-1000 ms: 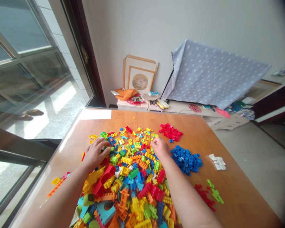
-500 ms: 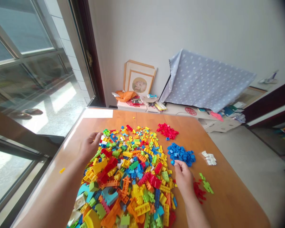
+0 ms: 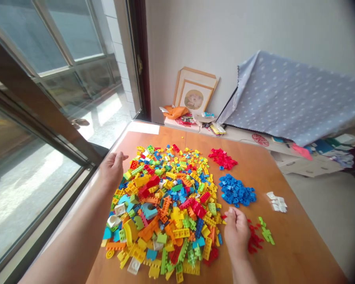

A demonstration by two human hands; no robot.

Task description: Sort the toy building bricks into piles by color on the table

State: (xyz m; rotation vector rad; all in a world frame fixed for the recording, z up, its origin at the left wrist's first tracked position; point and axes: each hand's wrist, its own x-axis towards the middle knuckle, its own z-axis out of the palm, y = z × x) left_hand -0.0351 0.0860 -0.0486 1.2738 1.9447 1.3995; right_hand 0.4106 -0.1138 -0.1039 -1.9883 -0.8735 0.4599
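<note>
While my left hand (image 3: 112, 167) and right hand (image 3: 238, 227) curl on either side of the brick pile (image 3: 167, 197), I cannot tell whether their hidden grips hold bricks.

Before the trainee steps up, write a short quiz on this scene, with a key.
1. True or false: the left hand is at the left side of the mixed heap.
2. Which pile lies just beyond the blue pile: (a) white, (b) red, (c) green?
3. Fill in: the white pieces lie to the ___ of the blue pile.
Key: 1 true; 2 b, the far red pile; 3 right.
</note>
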